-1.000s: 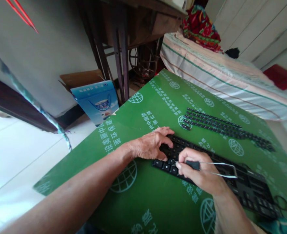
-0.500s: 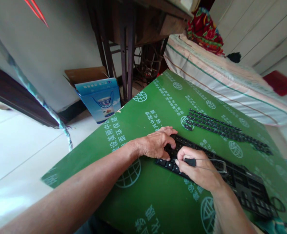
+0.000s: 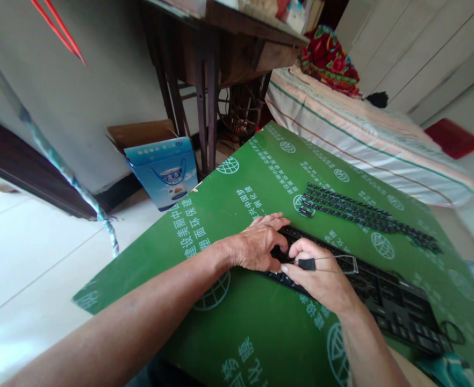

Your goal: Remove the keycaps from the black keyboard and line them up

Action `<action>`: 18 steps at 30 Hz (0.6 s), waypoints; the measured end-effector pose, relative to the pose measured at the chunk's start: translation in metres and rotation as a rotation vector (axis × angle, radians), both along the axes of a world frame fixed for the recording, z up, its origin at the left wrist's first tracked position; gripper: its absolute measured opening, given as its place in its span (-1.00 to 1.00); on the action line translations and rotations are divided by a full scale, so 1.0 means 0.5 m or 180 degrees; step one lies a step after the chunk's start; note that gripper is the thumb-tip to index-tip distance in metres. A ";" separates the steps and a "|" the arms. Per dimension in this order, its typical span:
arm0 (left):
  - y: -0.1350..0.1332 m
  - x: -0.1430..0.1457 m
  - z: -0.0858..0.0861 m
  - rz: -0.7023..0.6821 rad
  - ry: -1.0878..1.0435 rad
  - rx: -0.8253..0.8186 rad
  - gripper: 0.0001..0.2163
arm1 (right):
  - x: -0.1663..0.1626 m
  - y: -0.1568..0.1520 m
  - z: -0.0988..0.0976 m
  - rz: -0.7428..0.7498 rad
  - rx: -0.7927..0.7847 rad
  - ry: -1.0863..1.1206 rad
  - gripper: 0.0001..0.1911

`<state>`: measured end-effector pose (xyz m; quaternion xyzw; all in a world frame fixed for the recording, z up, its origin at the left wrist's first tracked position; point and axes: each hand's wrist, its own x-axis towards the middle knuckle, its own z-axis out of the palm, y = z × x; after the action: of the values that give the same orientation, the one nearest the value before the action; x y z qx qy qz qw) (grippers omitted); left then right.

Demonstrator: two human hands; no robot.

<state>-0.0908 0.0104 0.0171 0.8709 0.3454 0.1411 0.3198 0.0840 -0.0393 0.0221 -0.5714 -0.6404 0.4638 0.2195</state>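
Observation:
A black keyboard (image 3: pixel 386 287) lies slantwise on the green board, many of its keycaps off. My left hand (image 3: pixel 261 244) spans its left end, fingers bent over the far side and thumb near the front edge, gripping it. In my right hand (image 3: pixel 315 274) is a wire keycap puller (image 3: pixel 307 264), pinched by its black handle. Its wire loop points back to the right, above the keyboard. The fingertips of both hands nearly meet over the keys, hiding what lies beneath. Loose black keycaps (image 3: pixel 358 212) are laid out in rows beyond the keyboard.
The green board (image 3: pixel 196 344) carries printed characters and globe marks. A blue carton (image 3: pixel 168 172) stands on the floor at its left edge. Behind are a dark wooden table (image 3: pixel 208 64) and a bed (image 3: pixel 366 140). A cable (image 3: pixel 457 332) curls at the keyboard's right end.
The view has shifted slightly. My right hand and the keycap puller have moved a little left, closer to my left hand. My left hand stays on the keyboard's left end.

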 end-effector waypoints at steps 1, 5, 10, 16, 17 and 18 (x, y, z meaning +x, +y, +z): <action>-0.002 0.002 0.002 -0.0002 0.0048 0.0013 -0.76 | -0.002 -0.002 -0.001 -0.0072 -0.0005 0.0070 -0.85; -0.005 0.007 0.001 -0.0004 0.0094 0.0111 -0.76 | -0.009 -0.009 -0.006 -0.0246 0.0212 -0.0004 -0.81; -0.006 0.011 -0.009 -0.0029 0.0058 0.0200 -0.80 | -0.018 -0.020 -0.009 -0.0176 0.0620 -0.0385 -0.76; -0.009 0.014 -0.008 0.0009 0.0097 0.0217 -0.77 | -0.025 -0.023 -0.010 -0.0191 0.0694 -0.0487 -0.76; -0.009 0.014 -0.008 0.0011 0.0107 0.0206 -0.78 | -0.022 -0.023 -0.010 -0.0165 0.0607 -0.0393 -0.78; -0.009 0.014 -0.008 0.0006 0.0111 0.0191 -0.79 | -0.019 -0.023 -0.010 -0.0121 0.0504 -0.0291 -0.80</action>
<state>-0.0836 0.0057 0.0131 0.8821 0.3473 0.1365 0.2873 0.0746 -0.0506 0.0173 -0.5849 -0.6734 0.3810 0.2433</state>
